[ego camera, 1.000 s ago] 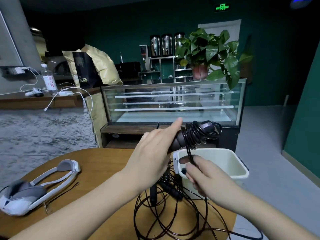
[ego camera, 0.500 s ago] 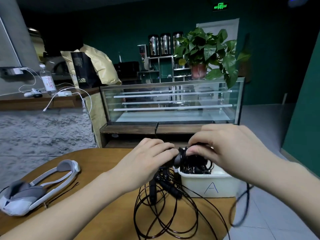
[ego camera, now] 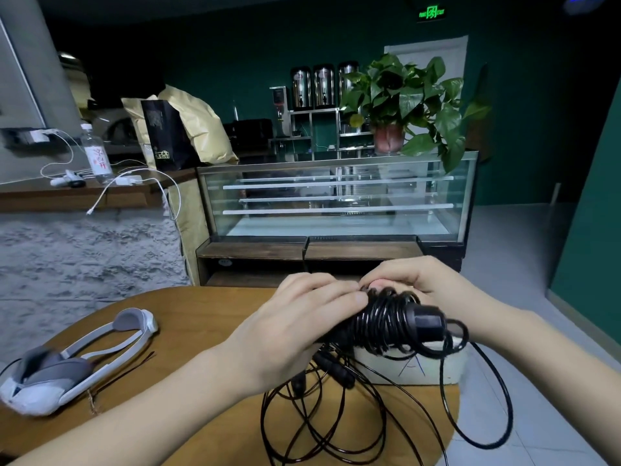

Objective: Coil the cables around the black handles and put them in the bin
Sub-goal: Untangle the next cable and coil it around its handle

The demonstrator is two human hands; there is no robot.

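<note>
My left hand (ego camera: pixel 295 327) grips a black handle (ego camera: pixel 423 320) held level above the table, with black cable (ego camera: pixel 379 322) wound in tight turns round its middle. My right hand (ego camera: pixel 426 284) reaches over from behind, its fingertips pinching the cable at the top of the coil. A loose loop of the same cable (ego camera: pixel 477 412) hangs off the table's right edge. The white bin (ego camera: pixel 433 368), marked with an A, stands right below the handle and is mostly hidden by it. More black handles and tangled cable (ego camera: pixel 322 415) lie on the round wooden table (ego camera: pixel 201 317).
A white and grey headset (ego camera: pixel 77 361) lies at the table's left. The table edge and grey floor are close on the right. A glass display case (ego camera: pixel 336 200) with a potted plant on top stands behind, beside a counter with a bottle and white chargers.
The handle has risen out of the bin and turned level. My right hand came round over the coil, adding a turn, and the hanging loop swung lower on the right.
</note>
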